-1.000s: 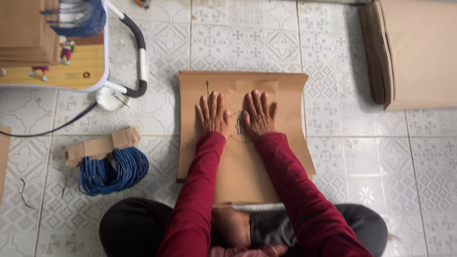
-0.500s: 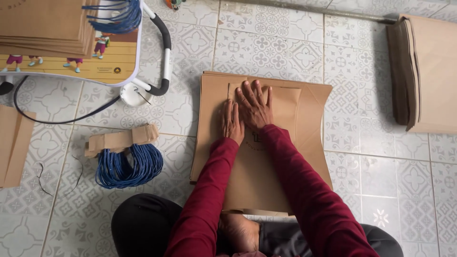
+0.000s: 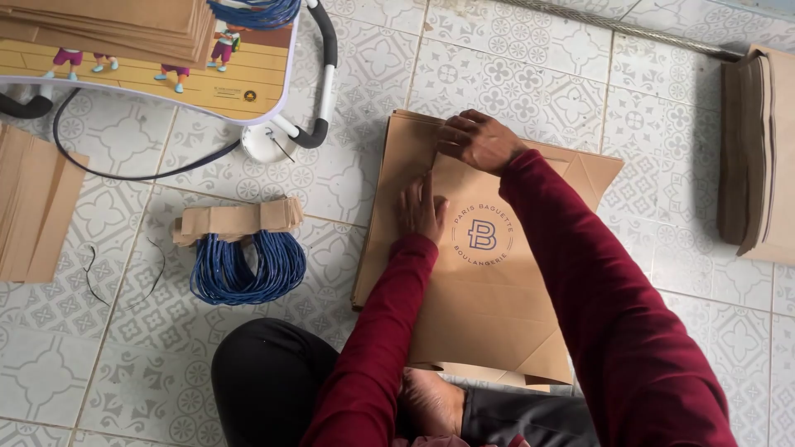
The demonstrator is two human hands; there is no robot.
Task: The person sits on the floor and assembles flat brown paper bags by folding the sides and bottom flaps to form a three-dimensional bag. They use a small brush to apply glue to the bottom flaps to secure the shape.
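Right hand (image 3: pixel 479 141) has moved up, fingers pinching brown paper bag (image 3: pixel 489 281); left hand (image 3: pixel 421 207) flat.

— What is the person wearing on top?

— A long-sleeved top in dark red. Both sleeves run to the wrists, a plain knit with soft folds and no pattern. The left hand (image 3: pixel 421 209) and right hand (image 3: pixel 479 141) come out bare, with no gloves, rings or watch to be seen.

— And lower down?

— Black trousers over the left knee (image 3: pixel 269 377), dark grey cloth on the other side, and a bare foot (image 3: pixel 432 403) between them.
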